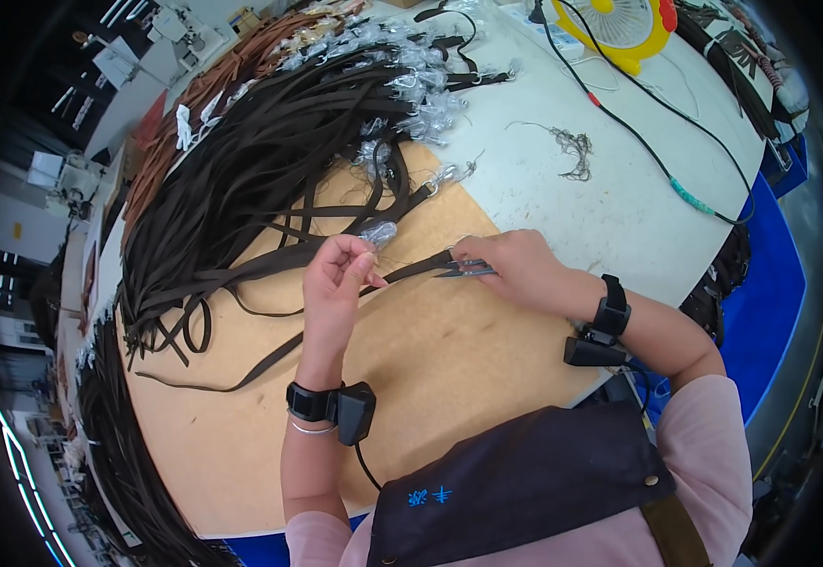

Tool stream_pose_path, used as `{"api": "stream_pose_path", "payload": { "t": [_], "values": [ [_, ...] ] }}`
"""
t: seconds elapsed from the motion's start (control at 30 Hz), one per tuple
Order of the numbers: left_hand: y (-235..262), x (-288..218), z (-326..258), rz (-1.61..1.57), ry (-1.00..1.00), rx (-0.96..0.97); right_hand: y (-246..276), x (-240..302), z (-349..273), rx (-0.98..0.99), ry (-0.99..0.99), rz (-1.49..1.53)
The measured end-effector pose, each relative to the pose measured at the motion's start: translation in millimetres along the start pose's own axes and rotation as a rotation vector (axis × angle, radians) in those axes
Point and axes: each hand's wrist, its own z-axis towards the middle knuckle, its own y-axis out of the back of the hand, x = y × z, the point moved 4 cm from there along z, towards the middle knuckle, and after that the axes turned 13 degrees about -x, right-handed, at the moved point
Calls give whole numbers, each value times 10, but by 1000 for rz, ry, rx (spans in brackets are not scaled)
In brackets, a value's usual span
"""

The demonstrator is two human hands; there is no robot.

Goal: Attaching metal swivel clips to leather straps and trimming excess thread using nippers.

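Note:
A dark brown strap (284,350) runs slantwise over the tan board, its far end rising to my right hand (525,269). That hand is closed on a small pair of thread snips (465,270), whose grey blades point left beside the strap end, and its fingertips also meet the strap. My left hand (339,283) is raised just above the strap, thumb and fingers pinched together; whatever they pinch is too fine to make out. Behind it lies a plastic-wrapped strap end (378,233).
A large heap of dark straps (270,142) with plastic-wrapped ends covers the far left, brown straps (161,151) behind it. The tan board (355,425) lies on a white table (657,236). Loose threads (572,151), a black cable (643,142) and a yellow fan (619,28) are farther right.

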Motion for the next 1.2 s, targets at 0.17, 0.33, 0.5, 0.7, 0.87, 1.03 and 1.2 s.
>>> {"api": "stream_pose_path", "payload": {
  "t": [0.17,0.33,0.5,0.7,0.87,1.03,1.2],
  "values": [
    [94,-262,-32,78,-38,179,159,16,-1,148,88,74],
    [356,-178,-163,301,-42,84,362,64,-102,472,176,313],
    [405,-269,-339,805,-569,-180,484,270,-30,663,52,458],
    [450,103,-881,935,-361,257,129,273,431,348,-145,318],
    [535,-167,-666,953,-334,181,-271,334,737,50,65,193],
    [696,-235,56,1132,-640,-111,-492,337,963,-36,113,79],
    [859,-299,381,1070,-581,6,81,389,778,-61,89,212]
  ]
}}
